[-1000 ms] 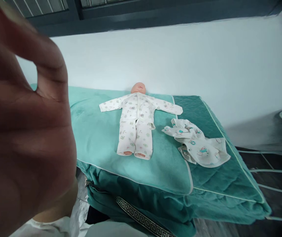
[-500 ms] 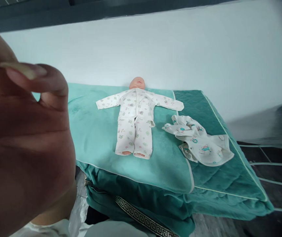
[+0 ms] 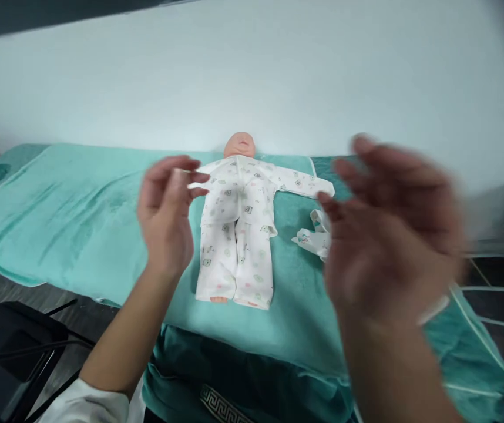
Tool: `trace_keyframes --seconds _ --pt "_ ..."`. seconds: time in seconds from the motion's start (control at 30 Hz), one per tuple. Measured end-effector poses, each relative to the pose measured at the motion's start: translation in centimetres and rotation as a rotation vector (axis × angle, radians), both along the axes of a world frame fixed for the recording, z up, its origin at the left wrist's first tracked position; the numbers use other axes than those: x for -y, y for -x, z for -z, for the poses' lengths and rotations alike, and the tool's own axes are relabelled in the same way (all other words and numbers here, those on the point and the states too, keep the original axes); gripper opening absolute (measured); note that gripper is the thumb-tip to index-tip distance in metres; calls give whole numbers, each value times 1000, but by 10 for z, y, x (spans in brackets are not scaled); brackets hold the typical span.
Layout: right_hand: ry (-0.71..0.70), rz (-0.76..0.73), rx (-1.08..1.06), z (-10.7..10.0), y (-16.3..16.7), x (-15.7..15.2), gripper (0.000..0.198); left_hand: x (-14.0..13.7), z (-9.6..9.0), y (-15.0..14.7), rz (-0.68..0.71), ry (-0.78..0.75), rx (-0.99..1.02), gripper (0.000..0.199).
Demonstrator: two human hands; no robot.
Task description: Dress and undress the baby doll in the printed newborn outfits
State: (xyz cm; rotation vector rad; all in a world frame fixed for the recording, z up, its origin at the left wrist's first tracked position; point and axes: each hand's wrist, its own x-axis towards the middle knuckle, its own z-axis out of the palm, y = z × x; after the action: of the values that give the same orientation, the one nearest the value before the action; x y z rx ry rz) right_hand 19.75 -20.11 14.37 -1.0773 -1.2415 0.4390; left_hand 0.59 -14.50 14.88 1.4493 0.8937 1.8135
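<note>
A baby doll lies on its back on the light green cloth. It wears a white printed jacket and matching trousers; its sleeves stretch out to both sides. My left hand is raised over the sleeve on the left, fingers loosely bent and apart, holding nothing. On the right, my right hand is in the air, smeared by motion, its fingers spread with nothing seen in them. Behind it, a crumpled white printed baby garment is mostly hidden.
A white wall rises behind the bed. Darker green quilted bedding shows at the right, above metal bars. A black chair-like object with cables stands at the lower left. Draped green fabric with patterned trim hangs at the front.
The large hand close to the camera at the left is gone from there. Both my hands now show over the bed. The view has shifted, revealing more bed at left; the doll still lies there.
</note>
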Motion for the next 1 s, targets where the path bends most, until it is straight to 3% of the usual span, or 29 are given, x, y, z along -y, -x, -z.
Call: trace_keyframes --seconds 0.07,0.13,0.23,0.3,0.4,0.53,1.0 --pt "-16 -33 -163 24 5 -45 39 -41 33 -12 -1 129 -91 29" --pt "85 -21 -155 51 6 -97 36 -79 58 -21 -17 205 -181 22" --pt "240 -11 -81 80 1 -161 31 -127 76 -36 -40 226 -274 25" --pt "283 -31 19 92 -2 -185 30 -151 79 -45 -13 224 -352 31" --pt "236 -91 158 103 -5 -195 31 -169 82 -54 33 207 -561 34" --pt "210 -122 189 111 -6 -188 32 -171 87 -55 34 160 -740 36" --pt "135 -153 339 113 -9 -187 35 -168 98 -48 48 117 -692 36"
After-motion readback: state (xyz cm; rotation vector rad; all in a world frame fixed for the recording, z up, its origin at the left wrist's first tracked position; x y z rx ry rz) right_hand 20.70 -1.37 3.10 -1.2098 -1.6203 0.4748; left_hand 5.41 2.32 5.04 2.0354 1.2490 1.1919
